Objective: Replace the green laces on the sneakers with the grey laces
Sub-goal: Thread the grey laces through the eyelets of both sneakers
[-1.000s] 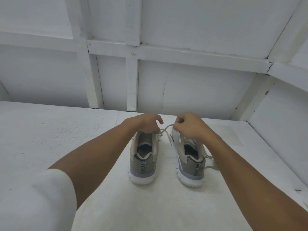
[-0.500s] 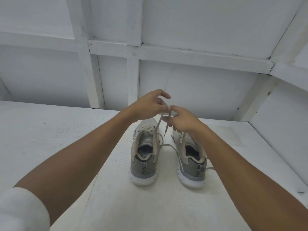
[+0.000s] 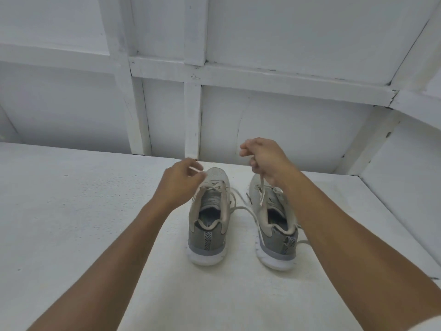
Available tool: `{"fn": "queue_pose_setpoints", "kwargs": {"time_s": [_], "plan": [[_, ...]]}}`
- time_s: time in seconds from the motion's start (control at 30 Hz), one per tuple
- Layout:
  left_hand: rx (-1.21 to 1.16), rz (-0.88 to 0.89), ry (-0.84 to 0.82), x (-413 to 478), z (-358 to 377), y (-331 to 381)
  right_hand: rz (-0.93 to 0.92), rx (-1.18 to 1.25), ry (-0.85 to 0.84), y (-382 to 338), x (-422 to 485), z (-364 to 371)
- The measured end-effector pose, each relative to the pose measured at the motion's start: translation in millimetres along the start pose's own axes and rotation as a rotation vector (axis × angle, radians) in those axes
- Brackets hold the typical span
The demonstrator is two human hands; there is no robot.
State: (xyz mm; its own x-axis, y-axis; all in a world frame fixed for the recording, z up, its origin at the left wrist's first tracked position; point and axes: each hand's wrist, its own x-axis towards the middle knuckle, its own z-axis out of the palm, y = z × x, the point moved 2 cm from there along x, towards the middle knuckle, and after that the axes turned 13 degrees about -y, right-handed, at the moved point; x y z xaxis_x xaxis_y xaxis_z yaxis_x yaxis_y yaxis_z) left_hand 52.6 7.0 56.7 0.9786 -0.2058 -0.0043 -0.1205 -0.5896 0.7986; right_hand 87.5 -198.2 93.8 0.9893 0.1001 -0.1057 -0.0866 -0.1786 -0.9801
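Note:
Two grey-and-beige sneakers stand side by side, heels toward me, on a white surface: the left sneaker (image 3: 210, 218) and the right sneaker (image 3: 274, 225). Pale grey laces (image 3: 241, 207) trail between them. My right hand (image 3: 265, 158) is raised above the right sneaker's toe and grips a lace end that hangs down to the shoe. My left hand (image 3: 183, 180) hovers beside the left sneaker's toe with loosely curled fingers; whether it pinches a lace is unclear. No green laces are visible.
The white surface (image 3: 83, 211) runs to a white panelled wall (image 3: 286, 130) just behind the sneakers. A side wall (image 3: 410, 182) closes in on the right.
My hands, which met above the sneakers holding the lace, have separated. The right hand rose to the right with the lace; the left dropped toward the left sneaker's toe.

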Motion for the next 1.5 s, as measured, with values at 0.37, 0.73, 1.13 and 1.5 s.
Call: {"fn": "queue_pose_setpoints", "kwargs": {"time_s": [0.37,0.73,1.13,1.5], "plan": [[-0.030,-0.103,0.045,-6.7,30.6,-44.6,-0.036,-0.439,-0.189,23.1,-7.9,52.6],[-0.324,-0.188,0.172,-12.3,49.9,-50.3,-0.040,-0.686,-0.146,56.9,-7.2,76.4],[-0.386,-0.178,0.183,-14.4,51.4,-50.7,-0.011,-0.860,-0.038,50.1,-15.4,85.7],[-0.384,-0.175,0.175,-15.2,51.4,-51.4,-0.034,-0.915,-0.034,47.5,-17.7,92.5]]}}
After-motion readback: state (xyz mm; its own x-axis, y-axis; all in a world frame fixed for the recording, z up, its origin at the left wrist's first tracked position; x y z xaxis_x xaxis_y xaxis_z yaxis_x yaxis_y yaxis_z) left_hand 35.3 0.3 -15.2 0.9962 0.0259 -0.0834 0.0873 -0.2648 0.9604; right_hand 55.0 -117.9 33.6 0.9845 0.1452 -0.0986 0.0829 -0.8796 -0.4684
